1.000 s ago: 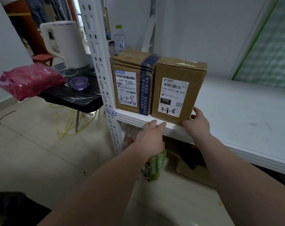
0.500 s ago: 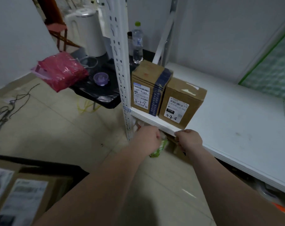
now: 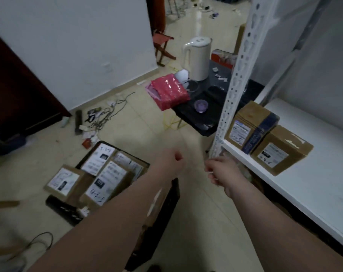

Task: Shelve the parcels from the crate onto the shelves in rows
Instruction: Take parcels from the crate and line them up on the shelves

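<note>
Hovering apart in mid-air, the left hand [image 3: 171,163] is balled in a fist and the right hand [image 3: 222,172] hangs with fingers loosely curled, both holding nothing. Labelled cardboard parcels [image 3: 106,179] lie in the black crate [image 3: 166,209] at eight o'clock from the left fist, near but untouched. Two more stand touching on the white shelf [image 3: 304,185] at two o'clock from the right hand: the taped box [image 3: 251,124] beside the upright post [image 3: 235,75], the plain box [image 3: 282,148] at four o'clock from it
</note>
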A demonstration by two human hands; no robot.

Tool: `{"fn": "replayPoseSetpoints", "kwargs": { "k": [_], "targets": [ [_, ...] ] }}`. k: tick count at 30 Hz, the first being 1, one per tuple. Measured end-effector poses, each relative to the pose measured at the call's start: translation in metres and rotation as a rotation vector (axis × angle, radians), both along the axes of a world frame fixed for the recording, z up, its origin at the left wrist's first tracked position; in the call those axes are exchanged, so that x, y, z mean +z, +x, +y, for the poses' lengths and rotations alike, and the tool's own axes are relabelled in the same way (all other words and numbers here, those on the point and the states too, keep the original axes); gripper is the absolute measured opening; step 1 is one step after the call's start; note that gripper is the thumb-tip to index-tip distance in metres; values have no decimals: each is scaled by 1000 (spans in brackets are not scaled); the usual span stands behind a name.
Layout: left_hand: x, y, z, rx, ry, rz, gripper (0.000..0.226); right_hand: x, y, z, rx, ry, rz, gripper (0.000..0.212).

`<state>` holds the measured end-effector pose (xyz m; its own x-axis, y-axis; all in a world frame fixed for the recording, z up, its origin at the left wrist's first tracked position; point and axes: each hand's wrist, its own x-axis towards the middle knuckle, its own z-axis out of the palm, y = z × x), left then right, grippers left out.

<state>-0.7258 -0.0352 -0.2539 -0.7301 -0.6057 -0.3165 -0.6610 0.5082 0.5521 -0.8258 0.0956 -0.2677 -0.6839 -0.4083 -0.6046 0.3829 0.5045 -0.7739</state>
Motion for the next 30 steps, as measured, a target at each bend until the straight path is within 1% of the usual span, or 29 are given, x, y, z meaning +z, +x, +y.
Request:
{"fn": "replayPoseSetpoints", "kwargs": {
  "k": [4, 7, 9, 11, 13, 16, 19, 22, 25, 27, 30],
  "targets": [
    [-3, 61, -42, 127, -27, -17, 15, 4, 40, -31, 100, 13, -28, 14],
    [-11, 99, -76, 183, -23, -32, 19, 2, 65, -58, 155, 35, -24, 10],
    [-18, 121, -101, 199, -27, -32, 21, -2, 80, -81, 160, 46, 6, 5],
    [-27, 141, -129, 205, -15, -31, 23, -9, 98, -104, 156, 87, 63, 7],
    [-38, 159, -155, 150, -22, -53, 28, -19, 119, -124, 135, 143, 95, 11],
    [-53, 172, -177, 6, -23, -77, 34, -41, 150, -145, 30, 235, 126, 21],
    [-65, 166, -181, -87, -7, 7, 27, -59, 173, -153, -88, 312, 150, 31],
    [-73, 154, -164, -200, 114, 60, 28, -72, 184, -143, -205, 386, 116, 46],
    [-79, 146, -138, -324, 278, -30, 35, -87, 189, -126, -297, 449, 35, 56],
    [-83, 141, -125, -321, 432, -137, 47, -96, 190, -117, -317, 458, -27, 63],
    [-92, 136, -113, -217, 618, -219, 50, -110, 191, -108, -351, 418, -116, 70]
  ]
}}
